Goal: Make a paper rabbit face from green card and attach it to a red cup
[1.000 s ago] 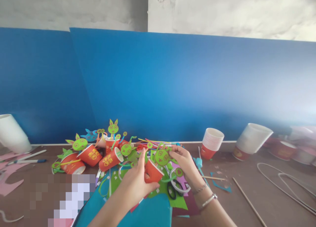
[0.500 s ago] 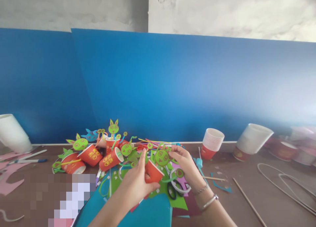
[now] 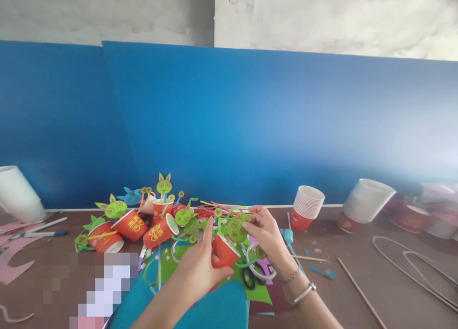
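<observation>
A red paper cup point(image 3: 224, 251) lies tilted in my left hand point(image 3: 198, 267), gripped between thumb and fingers with the index finger pointing up. Its white rim faces up and right. Just above the rim is a green paper animal face point(image 3: 236, 228) with ears and drawn features. The fingertips of my right hand point(image 3: 268, 236) pinch this face at its right edge. Below the cup, black-handled scissors point(image 3: 248, 277) lie on green paper, beside a white ring-shaped item point(image 3: 266, 275). How the face joins the cup is hidden from view.
Several decorated red cups point(image 3: 131, 225) with green paper faces crowd the left. A stack of paper cups point(image 3: 304, 209) stands right of my hands, a larger stack point(image 3: 365, 202) beyond. Blue card point(image 3: 222, 302), a thin stick point(image 3: 359, 291) and pale cord point(image 3: 411, 260) lie on the table point(image 3: 307, 300).
The cup has shifted slightly right in my left hand. My right fingers have risen a little and curled at the edge of the green face, which tilts slightly.
</observation>
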`<state>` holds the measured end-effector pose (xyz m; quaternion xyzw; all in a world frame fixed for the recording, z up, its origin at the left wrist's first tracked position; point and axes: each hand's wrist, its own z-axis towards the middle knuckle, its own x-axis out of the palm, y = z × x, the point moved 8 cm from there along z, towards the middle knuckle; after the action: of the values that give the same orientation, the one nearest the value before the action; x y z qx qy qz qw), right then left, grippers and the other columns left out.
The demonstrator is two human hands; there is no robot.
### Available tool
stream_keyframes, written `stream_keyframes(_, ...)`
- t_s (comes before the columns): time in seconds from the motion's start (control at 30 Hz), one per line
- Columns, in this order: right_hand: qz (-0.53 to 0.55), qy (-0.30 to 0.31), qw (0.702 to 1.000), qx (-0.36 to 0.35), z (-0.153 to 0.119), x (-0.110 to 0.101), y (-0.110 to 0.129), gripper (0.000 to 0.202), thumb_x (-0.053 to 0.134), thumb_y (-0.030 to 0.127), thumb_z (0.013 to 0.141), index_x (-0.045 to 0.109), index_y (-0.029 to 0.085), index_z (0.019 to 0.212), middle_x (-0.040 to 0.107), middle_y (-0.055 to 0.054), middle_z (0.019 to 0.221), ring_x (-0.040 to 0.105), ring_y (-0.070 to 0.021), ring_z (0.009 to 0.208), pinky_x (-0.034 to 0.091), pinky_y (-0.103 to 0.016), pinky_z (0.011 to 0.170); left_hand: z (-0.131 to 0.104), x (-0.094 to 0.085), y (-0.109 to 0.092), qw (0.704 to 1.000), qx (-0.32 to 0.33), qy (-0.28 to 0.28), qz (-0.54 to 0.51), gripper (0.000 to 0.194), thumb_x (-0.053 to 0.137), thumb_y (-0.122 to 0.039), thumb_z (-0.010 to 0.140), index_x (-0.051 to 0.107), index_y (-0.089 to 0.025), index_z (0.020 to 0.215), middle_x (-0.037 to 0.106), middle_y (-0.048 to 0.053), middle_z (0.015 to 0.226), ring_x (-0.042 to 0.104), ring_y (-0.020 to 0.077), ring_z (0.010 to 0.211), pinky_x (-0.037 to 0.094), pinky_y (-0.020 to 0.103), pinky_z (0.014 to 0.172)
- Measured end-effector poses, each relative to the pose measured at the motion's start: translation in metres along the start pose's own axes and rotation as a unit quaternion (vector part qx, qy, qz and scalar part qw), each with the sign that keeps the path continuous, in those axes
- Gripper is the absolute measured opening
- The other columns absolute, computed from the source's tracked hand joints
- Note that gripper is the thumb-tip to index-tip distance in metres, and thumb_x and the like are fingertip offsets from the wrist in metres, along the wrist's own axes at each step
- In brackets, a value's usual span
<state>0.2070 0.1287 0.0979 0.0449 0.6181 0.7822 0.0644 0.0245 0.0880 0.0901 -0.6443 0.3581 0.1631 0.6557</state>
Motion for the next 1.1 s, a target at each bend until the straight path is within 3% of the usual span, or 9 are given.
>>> stream_keyframes(0.13,0.007,0.005,1.000,0.012,0.000,0.000,0.001,0.035,0.073,0.030,0.065,0.052,0.019,0.090,0.056,0.006,0.057,0.053,-0.0123,0.053,0.038,-0.024,0.051,0.000,-0.001,-0.002,1.000,-0.006,-0.001,0.025,0.111,0.070,-0.032,0.063,0.000,-0.018,0.148,0.068,0.008,0.095,0.062,0.0245,0.080,0.038,0.027,0.067)
stream_keyframes(0.27,0.022,0.028,0.997,0.073,0.002,0.000,-0.009,0.039,0.071,0.044,0.067,0.062,0.015,0.091,0.068,-0.004,0.070,0.064,-0.0186,0.067,0.046,-0.028,0.060,0.001,-0.002,-0.002,0.999,-0.011,-0.002,0.039,0.110,0.069,-0.031,0.065,-0.004,-0.016,0.147,0.068,0.007,0.091,0.062,0.0239,0.078,0.039,0.026,0.065)
stream_keyframes(0.43,0.009,-0.003,0.996,0.091,0.004,-0.010,-0.012,0.039,0.070,0.046,0.067,0.067,0.013,0.086,0.068,-0.004,0.067,0.062,-0.0170,0.061,0.045,-0.026,0.056,0.003,0.001,0.000,0.999,0.006,-0.018,0.049,0.109,0.068,-0.031,0.068,-0.005,-0.014,0.147,0.068,0.006,0.088,0.063,0.0226,0.080,0.039,0.025,0.067)
stream_keyframes(0.57,-0.010,0.032,0.995,0.096,0.002,-0.004,-0.011,0.035,0.070,0.045,0.066,0.070,0.013,0.080,0.068,-0.004,0.066,0.060,-0.0163,0.061,0.043,-0.025,0.054,0.003,0.004,0.003,0.998,0.011,-0.032,0.050,0.107,0.068,-0.031,0.067,-0.003,-0.018,0.147,0.068,0.007,0.093,0.064,0.0242,0.080,0.039,0.026,0.067)
stream_keyframes(0.7,-0.034,0.036,0.996,0.079,0.002,-0.004,-0.012,0.026,0.071,0.040,0.064,0.067,0.014,0.061,0.062,0.001,0.053,0.051,-0.0118,0.050,0.039,-0.025,0.051,0.003,0.004,0.003,0.998,0.026,-0.061,0.011,0.107,0.070,-0.033,0.064,0.003,-0.022,0.147,0.064,0.012,0.112,0.064,0.0276,0.087,0.039,0.028,0.070)
stream_keyframes(0.87,-0.017,0.026,0.999,0.038,0.005,-0.010,-0.007,0.028,0.072,0.042,0.063,0.068,0.015,0.061,0.062,0.000,0.054,0.050,-0.0118,0.049,0.040,-0.025,0.050,0.009,0.010,0.008,0.992,0.011,-0.046,-0.120,0.118,0.075,-0.036,0.057,0.001,-0.019,0.147,0.059,0.015,0.121,0.062,0.0295,0.099,0.042,0.032,0.080)
stream_keyframes(1.0,-0.043,0.024,0.998,0.049,0.004,-0.013,-0.003,0.033,0.070,0.047,0.066,0.068,0.015,0.062,0.061,0.000,0.052,0.052,-0.0136,0.050,0.042,-0.026,0.051,0.013,0.017,0.005,0.987,0.006,0.001,-0.160,0.098,0.070,-0.031,0.060,0.020,-0.015,0.143,0.064,0.013,0.113,0.064,0.0274,0.093,0.045,0.032,0.080)
stream_keyframes(1.1,-0.079,0.032,0.995,0.054,0.001,-0.011,0.002,0.038,0.063,0.052,0.072,0.070,0.015,0.069,0.064,-0.002,0.057,0.059,-0.0185,0.059,0.046,-0.029,0.057,0.015,0.015,0.004,0.986,0.007,-0.009,-0.165,0.074,0.068,-0.031,0.062,0.041,-0.014,0.128,0.066,0.012,0.108,0.063,0.0283,0.094,0.045,0.034,0.082)
